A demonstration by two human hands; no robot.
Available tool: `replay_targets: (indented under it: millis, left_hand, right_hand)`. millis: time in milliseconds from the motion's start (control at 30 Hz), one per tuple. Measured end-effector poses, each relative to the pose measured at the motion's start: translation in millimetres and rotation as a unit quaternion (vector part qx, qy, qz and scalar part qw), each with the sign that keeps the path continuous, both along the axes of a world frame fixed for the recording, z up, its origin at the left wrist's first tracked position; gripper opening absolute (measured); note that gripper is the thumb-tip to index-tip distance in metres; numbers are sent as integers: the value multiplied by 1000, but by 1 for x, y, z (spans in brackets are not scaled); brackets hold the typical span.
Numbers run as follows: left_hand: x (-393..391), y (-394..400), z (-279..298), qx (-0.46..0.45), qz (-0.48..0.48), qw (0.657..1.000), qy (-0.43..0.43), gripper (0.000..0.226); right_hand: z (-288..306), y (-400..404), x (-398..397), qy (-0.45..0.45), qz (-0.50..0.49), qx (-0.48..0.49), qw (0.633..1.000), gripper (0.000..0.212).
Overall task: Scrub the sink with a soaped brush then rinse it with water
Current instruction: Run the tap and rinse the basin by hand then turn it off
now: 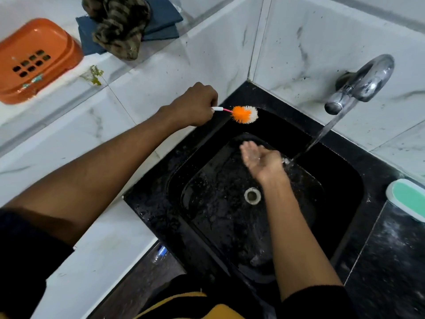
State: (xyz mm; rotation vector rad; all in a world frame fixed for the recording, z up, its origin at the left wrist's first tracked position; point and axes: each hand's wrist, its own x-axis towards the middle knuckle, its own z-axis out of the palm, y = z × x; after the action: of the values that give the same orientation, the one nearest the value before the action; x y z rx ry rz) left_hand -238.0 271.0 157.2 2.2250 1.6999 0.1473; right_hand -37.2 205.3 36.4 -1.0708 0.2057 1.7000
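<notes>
My left hand (194, 104) grips the handle of a small brush (243, 114) with orange and white bristles, holding it over the far left rim of the black sink (174, 162). My right hand (261, 157) is open, palm up, inside the basin beside the stream of water (326, 132) running from the chrome tap (361, 84). The water lands just right of my palm. The basin floor is wet, with a round drain (252, 195) near its middle.
An orange soap dish (34, 58) and a heap of cloths (124, 26) sit on the white marble ledge at upper left. A green and white object (407, 199) lies on the dark counter to the right. Tiled walls close the sink's far corner.
</notes>
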Motion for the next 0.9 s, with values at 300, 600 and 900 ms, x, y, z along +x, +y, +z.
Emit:
replay_targets:
  millis: [300,600,900]
  left_hand:
    - [-8,-3,-3,-7,0,1000,5,18]
    - [-18,-8,-11,-21,-2,1000,5,18]
    - [-16,-12,-15,-32,-9,999,21,21]
  right_hand:
    - [7,-14,-40,-17,109,-33,993,34]
    - [-22,-10,47,126,-220,-62,965,36]
    - [5,-21,-39,-49,133,37,989,25]
